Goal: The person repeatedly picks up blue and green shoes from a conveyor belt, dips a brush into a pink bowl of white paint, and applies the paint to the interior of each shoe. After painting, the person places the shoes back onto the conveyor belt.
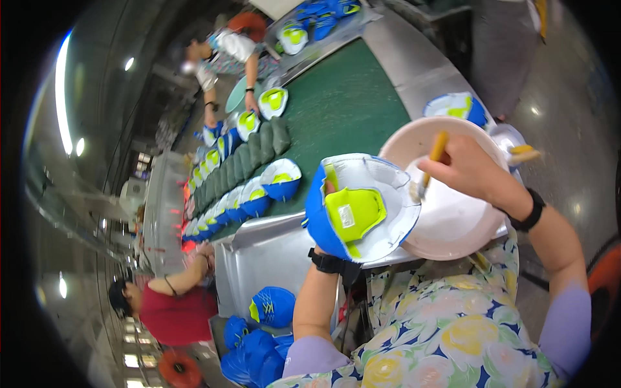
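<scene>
A blue shoe upper [315,216], its white underside turned up and a lime-yellow tongue folded inside, is held by my left hand [330,187]. Most of that hand is hidden behind the upper; a bit of finger shows at its edge. My right hand [462,167] is closed around a brush [438,147] with a yellow handle. The pale bristles touch or hover right at the white rim of the upper; which one I cannot tell. Both hands are over or beside a large pale pink basin [446,233] with white matter inside.
A green conveyor belt [349,90] carries rows of blue uppers [281,180] and dark green shoe-shaped pieces [262,143]. Blue uppers [262,352] fill a metal tray [259,258] at lower left. A second brush [522,155] lies on a small container. Two co-workers [236,52] [174,310] stand along the belt.
</scene>
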A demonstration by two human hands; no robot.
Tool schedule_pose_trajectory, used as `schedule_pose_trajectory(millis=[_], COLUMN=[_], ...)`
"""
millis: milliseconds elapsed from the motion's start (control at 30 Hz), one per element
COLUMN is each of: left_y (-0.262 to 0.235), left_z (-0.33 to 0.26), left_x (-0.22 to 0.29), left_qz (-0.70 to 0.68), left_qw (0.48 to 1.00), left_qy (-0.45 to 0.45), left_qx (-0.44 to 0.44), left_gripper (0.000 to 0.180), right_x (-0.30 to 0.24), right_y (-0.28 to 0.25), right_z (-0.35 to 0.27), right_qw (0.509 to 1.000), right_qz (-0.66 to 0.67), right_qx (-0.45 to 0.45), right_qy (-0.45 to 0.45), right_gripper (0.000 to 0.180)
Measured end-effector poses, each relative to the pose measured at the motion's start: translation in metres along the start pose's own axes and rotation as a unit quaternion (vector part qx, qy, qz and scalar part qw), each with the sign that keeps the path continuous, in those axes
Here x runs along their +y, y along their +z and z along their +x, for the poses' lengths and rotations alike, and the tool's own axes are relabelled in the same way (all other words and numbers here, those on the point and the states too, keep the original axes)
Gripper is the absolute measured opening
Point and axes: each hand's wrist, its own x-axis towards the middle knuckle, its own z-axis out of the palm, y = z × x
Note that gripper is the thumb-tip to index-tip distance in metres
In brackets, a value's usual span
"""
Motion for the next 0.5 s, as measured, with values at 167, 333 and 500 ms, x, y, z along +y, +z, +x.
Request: schedule_pose_trajectory(millis=[167, 333, 500], left_y=[-0.07, -0.136, -0.203], left_z=[0.022, 0.044, 0.089], left_x=[0.034, 0.076, 0.099], left_qz=[0.505, 0.258, 0.197], left_qw=[0.819, 0.932, 0.94], left_qy=[0.269, 0.134, 0.165], left_qx=[0.04, 0.215, 0.226], left_gripper=[0.041, 0.033, 0.046], right_x=[-0.009, 0.016, 0.029], right_y=[0.002, -0.001, 0.002], right_z=[-0.013, -0.031, -0.044], right_qw=[0.985, 0.965, 0.958], right_qz=[0.151, 0.236, 0.245], right_qx=[-0.001, 0.033, 0.031], right_qy=[0.087, 0.111, 0.143], right_gripper=[0.027, 0.017, 0.012])
